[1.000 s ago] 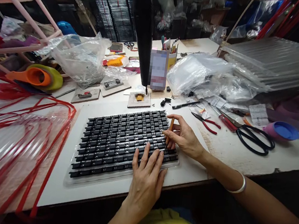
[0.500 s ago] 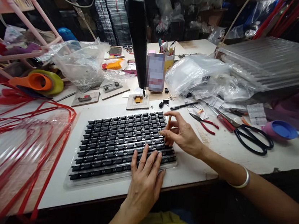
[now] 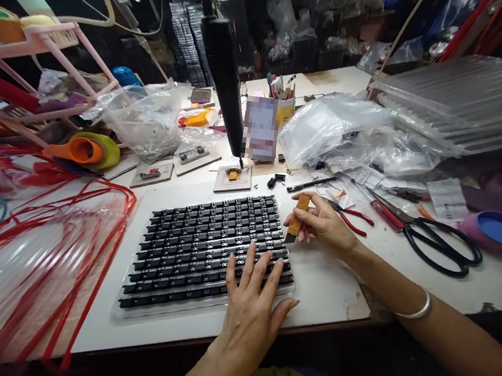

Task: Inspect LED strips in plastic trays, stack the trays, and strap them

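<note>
A clear plastic tray [image 3: 162,314] lies on the white board, filled with close rows of small black parts [image 3: 207,250] that carry white markings. My left hand [image 3: 249,310] rests with fingers spread over the tray's near right part, fingertips on the black rows. Beyond the tray's right edge, my right hand [image 3: 326,225] pinches a flat brown piece with a dark slanted tip [image 3: 299,215] between thumb and fingers. It is held upright with the dark tip down, next to the ends of the rows. Whether the tip touches anything, I cannot tell.
A black soldering-like tool [image 3: 227,81] hangs down over a small block [image 3: 232,179] behind the tray. Red-handled pliers [image 3: 350,218], large scissors [image 3: 443,245] and a purple cup [image 3: 497,233] lie right. Plastic bags [image 3: 332,125] stand behind. Red straps [image 3: 102,243] lie left.
My right hand has drawn back from the tray's right edge and turned the brown piece so its flat side shows. My left hand's fingers have spread wider, the thumb farther out. The view has shifted slightly.
</note>
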Demonstrator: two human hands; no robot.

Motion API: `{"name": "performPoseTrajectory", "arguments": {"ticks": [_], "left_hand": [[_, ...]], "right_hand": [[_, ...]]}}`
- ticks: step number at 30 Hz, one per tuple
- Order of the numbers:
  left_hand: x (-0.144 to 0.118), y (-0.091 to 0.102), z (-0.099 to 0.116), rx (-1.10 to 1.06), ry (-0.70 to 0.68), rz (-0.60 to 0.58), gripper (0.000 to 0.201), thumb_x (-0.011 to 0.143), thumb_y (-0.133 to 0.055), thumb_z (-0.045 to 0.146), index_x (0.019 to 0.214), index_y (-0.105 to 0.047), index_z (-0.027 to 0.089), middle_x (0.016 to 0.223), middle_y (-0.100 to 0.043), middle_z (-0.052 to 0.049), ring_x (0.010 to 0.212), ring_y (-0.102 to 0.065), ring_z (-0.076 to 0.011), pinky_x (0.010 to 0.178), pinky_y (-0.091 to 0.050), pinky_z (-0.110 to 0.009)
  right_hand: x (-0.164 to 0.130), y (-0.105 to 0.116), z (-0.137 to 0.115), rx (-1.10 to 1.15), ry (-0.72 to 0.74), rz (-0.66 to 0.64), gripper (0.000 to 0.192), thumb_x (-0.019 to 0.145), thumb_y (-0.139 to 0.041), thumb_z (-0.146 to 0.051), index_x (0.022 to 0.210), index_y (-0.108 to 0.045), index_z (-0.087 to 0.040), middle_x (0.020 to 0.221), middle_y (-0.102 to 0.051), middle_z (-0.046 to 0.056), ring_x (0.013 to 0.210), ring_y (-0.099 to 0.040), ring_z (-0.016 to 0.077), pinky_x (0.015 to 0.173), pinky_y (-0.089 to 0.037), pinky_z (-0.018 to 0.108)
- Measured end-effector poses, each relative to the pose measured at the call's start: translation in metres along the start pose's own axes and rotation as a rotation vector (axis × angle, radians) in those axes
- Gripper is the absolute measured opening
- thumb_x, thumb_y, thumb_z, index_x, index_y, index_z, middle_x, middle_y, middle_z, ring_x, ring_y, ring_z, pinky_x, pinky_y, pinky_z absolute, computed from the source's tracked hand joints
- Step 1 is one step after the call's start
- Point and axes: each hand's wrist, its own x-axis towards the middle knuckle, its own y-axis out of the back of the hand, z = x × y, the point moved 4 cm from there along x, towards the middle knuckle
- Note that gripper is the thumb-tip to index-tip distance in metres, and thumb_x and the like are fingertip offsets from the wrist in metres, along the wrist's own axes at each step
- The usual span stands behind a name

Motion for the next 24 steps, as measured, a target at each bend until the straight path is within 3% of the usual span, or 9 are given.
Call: {"name": "performPoseTrajectory", "arguments": {"ticks": [6, 9, 12, 16, 21, 24], "left_hand": [[-0.012, 0.014, -0.033, 0.175, 0.030, -0.055, 0.063, 0.087, -0.052, 0.041, 0.141, -0.034, 0.014, 0.143, -0.041, -0.016, 0.138, -0.023, -0.0339, 0.110, -0.015, -0.057], [-0.017, 0.010, -0.041, 0.267, -0.001, -0.130, 0.071, 0.087, -0.049, 0.049, 0.144, -0.027, 0.014, 0.146, -0.036, -0.016, 0.138, -0.023, -0.0346, 0.110, -0.016, -0.056], [-0.020, 0.004, -0.041, 0.307, -0.022, -0.183, 0.071, 0.087, -0.047, 0.051, 0.144, -0.028, 0.014, 0.147, -0.033, -0.015, 0.137, -0.027, -0.0352, 0.107, -0.022, -0.056], [-0.020, 0.004, -0.039, 0.324, -0.017, -0.178, 0.065, 0.088, -0.046, 0.048, 0.142, -0.033, 0.013, 0.147, -0.033, -0.015, 0.136, -0.029, -0.0354, 0.104, -0.027, -0.056], [-0.020, 0.011, -0.045, 0.272, 0.000, -0.140, 0.062, 0.090, -0.046, 0.042, 0.142, -0.030, 0.012, 0.147, -0.034, -0.014, 0.137, -0.027, -0.0312, 0.107, -0.026, -0.052], [-0.019, 0.015, -0.053, 0.240, 0.026, -0.107, 0.062, 0.090, -0.048, 0.038, 0.143, -0.028, 0.012, 0.147, -0.035, -0.015, 0.138, -0.026, -0.0297, 0.108, -0.025, -0.051]], "right_hand": [[0.001, 0.001, -0.004, 0.042, -0.033, -0.017, 0.041, 0.080, -0.064, -0.041, 0.104, -0.037, -0.021, 0.077, -0.068, 0.002, 0.044, -0.056, 0.0095, 0.037, -0.036, 0.017], [0.000, -0.001, -0.004, 0.049, -0.050, -0.036, 0.041, 0.080, -0.065, -0.041, 0.103, -0.037, -0.021, 0.075, -0.068, 0.001, 0.043, -0.056, 0.0097, 0.037, -0.036, 0.018], [-0.001, -0.003, -0.002, 0.052, -0.068, -0.055, 0.040, 0.080, -0.065, -0.040, 0.103, -0.037, -0.021, 0.074, -0.067, 0.000, 0.043, -0.056, 0.0095, 0.036, -0.036, 0.017], [-0.001, -0.005, 0.002, 0.060, -0.091, -0.073, 0.038, 0.081, -0.063, -0.039, 0.103, -0.037, -0.021, 0.076, -0.068, 0.002, 0.043, -0.056, 0.0092, 0.036, -0.036, 0.016], [-0.005, -0.013, 0.007, 0.036, -0.137, -0.201, 0.035, 0.084, -0.060, -0.039, 0.104, -0.038, -0.021, 0.079, -0.068, 0.003, 0.044, -0.055, 0.0082, 0.036, -0.035, 0.015], [-0.006, -0.013, 0.007, 0.011, -0.127, -0.187, 0.033, 0.085, -0.060, -0.039, 0.103, -0.039, -0.021, 0.082, -0.068, 0.003, 0.045, -0.055, 0.0073, 0.037, -0.034, 0.015]]}}
